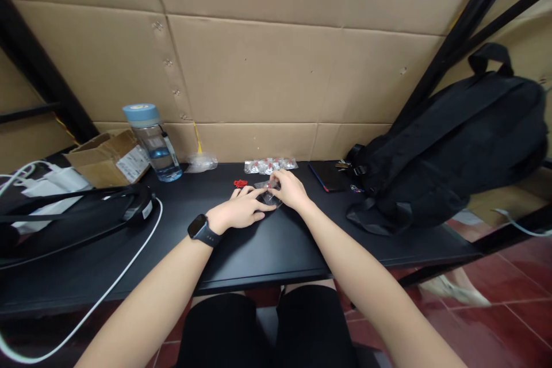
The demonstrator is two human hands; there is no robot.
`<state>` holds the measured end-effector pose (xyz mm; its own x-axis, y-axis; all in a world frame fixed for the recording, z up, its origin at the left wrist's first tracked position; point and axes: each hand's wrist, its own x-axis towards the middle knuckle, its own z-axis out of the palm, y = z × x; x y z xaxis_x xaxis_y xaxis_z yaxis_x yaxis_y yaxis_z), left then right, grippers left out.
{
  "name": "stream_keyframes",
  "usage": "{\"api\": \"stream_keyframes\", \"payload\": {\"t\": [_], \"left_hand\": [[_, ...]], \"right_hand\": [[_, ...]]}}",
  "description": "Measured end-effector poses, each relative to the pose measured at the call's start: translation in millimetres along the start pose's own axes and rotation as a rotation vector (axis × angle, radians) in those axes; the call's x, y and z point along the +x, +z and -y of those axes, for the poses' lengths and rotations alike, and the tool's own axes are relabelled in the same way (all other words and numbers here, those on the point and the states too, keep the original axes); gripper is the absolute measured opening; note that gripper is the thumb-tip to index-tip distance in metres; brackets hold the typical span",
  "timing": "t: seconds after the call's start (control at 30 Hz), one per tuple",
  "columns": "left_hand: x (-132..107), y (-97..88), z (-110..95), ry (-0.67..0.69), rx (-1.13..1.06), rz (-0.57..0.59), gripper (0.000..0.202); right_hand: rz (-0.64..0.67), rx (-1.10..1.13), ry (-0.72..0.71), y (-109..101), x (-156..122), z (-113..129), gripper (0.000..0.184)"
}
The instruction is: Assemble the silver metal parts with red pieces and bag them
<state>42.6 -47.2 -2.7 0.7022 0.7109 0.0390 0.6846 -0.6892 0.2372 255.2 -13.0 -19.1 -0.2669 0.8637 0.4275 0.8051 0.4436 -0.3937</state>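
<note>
A small clear plastic bag (269,198) lies on the black tabletop between my hands. My left hand (241,207), with a black watch on its wrist, rests with fingers spread and its fingertips on the bag. My right hand (288,188) is closed in a pinch at the bag's upper part. A bit of red shows by its thumb and finger, too small to name. Just left of the bag sits a little heap of red loops (240,183). Behind my hands, several clear packets (259,167) with red bits inside lie in a row by the cardboard wall.
A water bottle (155,146) with a blue lid stands beside an open cardboard box (106,155). A white cable (129,270) and a black strap-like item (86,221) occupy the left. On the right are a dark flat tablet-like object (330,177) and a black backpack (457,138).
</note>
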Motion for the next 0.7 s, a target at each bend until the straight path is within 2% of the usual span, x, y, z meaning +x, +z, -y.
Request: {"api": "stream_keyframes", "payload": {"t": [0.07,0.13,0.2,0.3,0.43,0.47,0.6,0.7], "left_hand": [[0.3,-3.4,-1.7,-0.003,-0.007,-0.011,0.034],[0.9,-8.3,-4.3,0.001,-0.029,-0.056,0.028],[1.9,-12.9,-6.1,-0.021,-0.051,-0.125,0.025],[3.4,-14.6,-3.8,-0.096,-0.025,-0.23,0.019],[4.9,-7.1,5.2,-0.08,0.045,-0.279,0.042],[5.6,-4.7,6.7,-0.073,0.056,-0.283,0.043],[11.2,0.7,7.7,-0.105,0.02,-0.293,0.024],[16.2,0.2,7.7,-0.195,-0.067,-0.298,0.015]], "right_hand": [[0.042,0.045,-0.041,-2.0,1.6,-2.0,0.025],[0.13,0.157,-0.147,-8.7,3.0,-6.8,0.023],[0.164,0.245,-0.228,-17.8,3.6,-13.9,0.011],[0.092,0.242,-0.205,-29.2,2.7,-25.1,0.012],[0.14,0.207,-0.187,-31.6,-0.5,-31.1,0.027],[0.162,0.211,-0.193,-30.8,-1.0,-30.6,0.026],[0.164,0.234,-0.207,-28.4,-0.6,-27.1,0.006],[0.147,0.273,-0.202,-27.5,0.9,-27.4,0.008]]}}
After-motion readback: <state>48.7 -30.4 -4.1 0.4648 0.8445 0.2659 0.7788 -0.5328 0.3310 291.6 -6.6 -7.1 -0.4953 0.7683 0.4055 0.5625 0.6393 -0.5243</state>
